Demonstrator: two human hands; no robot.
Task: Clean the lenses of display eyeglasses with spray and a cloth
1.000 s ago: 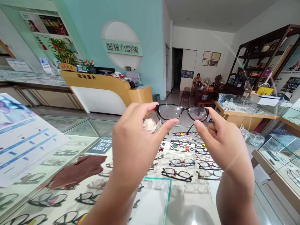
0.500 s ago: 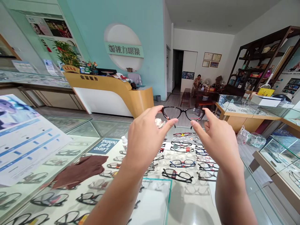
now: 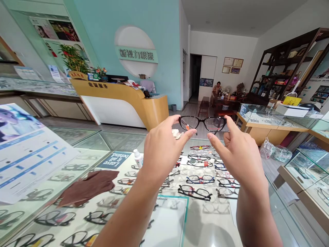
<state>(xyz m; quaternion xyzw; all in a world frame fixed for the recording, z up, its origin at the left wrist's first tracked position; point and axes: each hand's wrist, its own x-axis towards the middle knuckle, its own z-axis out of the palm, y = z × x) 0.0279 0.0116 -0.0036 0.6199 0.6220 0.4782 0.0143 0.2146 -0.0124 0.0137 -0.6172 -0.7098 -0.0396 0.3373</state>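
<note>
A pair of black-framed glasses (image 3: 202,120) is held up in the air above the glass counter, its lenses upright. My left hand (image 3: 163,147) grips the frame's left end between thumb and fingers. At the right end, my right hand (image 3: 238,151) pinches the frame with its fingers, the thumb lower down. Below and between the hands, rows of glasses (image 3: 199,179) lie on the counter. A brown cloth (image 3: 89,185) is spread left of my left forearm, and a small white bottle (image 3: 138,157) stands beside my left hand.
A printed sheet (image 3: 28,154) stands at the left edge. A blue card (image 3: 114,160) lies beyond the cloth. Further back are a yellow-and-white reception desk (image 3: 115,106), a person (image 3: 218,87) at a dark table, and more glass display cases (image 3: 272,118) on the right.
The held glasses have turned slightly, and the right thumb has shifted a little to the left. My left hand has moved slightly right, showing more of the white bottle.
</note>
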